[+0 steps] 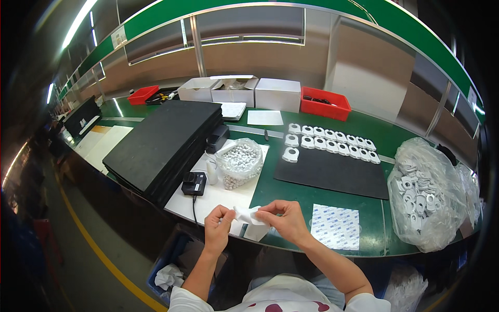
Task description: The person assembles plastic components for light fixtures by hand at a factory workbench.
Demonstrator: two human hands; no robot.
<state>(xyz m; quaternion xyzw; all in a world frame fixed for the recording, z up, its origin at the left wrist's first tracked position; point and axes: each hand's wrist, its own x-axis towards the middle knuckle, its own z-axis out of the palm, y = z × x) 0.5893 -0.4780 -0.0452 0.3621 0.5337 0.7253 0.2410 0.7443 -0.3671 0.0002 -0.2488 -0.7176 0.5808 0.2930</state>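
Note:
Close to the table's front edge, my left hand [219,222] and my right hand [287,219] pinch a small white piece [248,215] between them. Its exact kind is partly hidden by my fingers. To the right of my right hand lies a white sheet with blue print [335,227]. Beyond it, a black mat [332,174] carries rows of white plastic parts with round holes [291,154] along its far and left sides. A clear bag of small white pieces [240,158] stands open beyond my left hand on a white board [223,196].
A small black device [194,183] with a cable and a white bottle [212,171] stand left of the bag. Stacked black mats [166,140] lie further left. White boxes [278,94] and a red bin [325,104] line the back. A large bag of white parts [423,195] sits right.

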